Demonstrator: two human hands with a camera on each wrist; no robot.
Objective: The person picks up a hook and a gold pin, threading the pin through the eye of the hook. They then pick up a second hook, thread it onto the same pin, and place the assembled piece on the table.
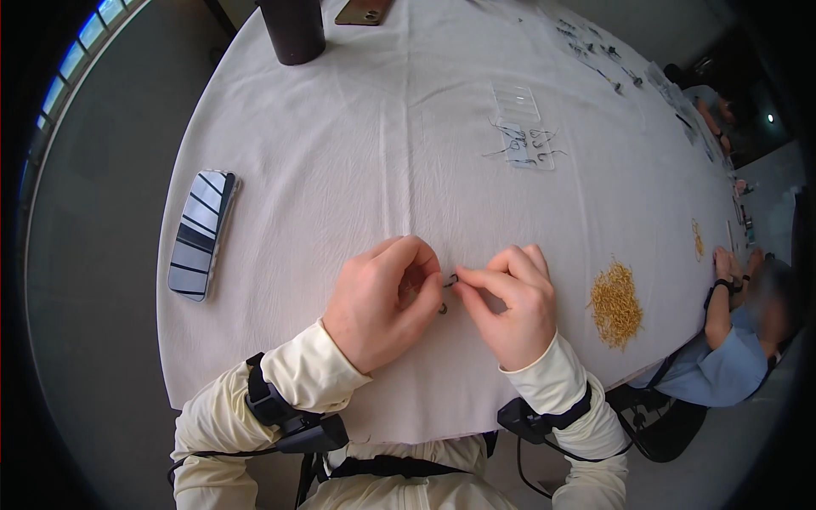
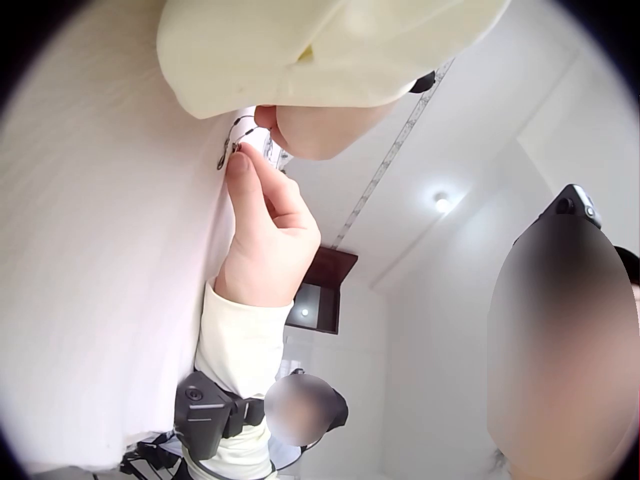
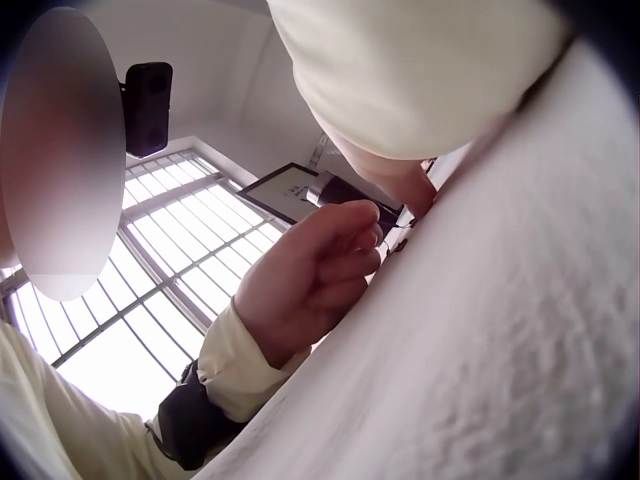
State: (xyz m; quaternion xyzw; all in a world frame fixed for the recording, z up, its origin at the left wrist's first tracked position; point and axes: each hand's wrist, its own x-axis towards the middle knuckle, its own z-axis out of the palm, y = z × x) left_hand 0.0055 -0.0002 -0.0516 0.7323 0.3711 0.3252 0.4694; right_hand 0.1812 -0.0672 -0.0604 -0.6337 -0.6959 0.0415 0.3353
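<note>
Over the white-covered table, a small dark fish hook is between my two hands. My right hand pinches it between thumb and index fingertip. Close beside it on the left, my left hand has its thumb and fingers curled together at the hook's other side; their grip is partly hidden. A second dark hook shows just below the left thumb. In the left wrist view, a thin dark cord loops near the right fingertips. The right wrist view shows the left hand with fingers curled, close over the cloth.
An open clear plastic box with several hooks and cords stands beyond my hands. A pile of small gold-coloured pieces lies to the right. A phone lies left; a dark cup stands at the back. Another person sits at right.
</note>
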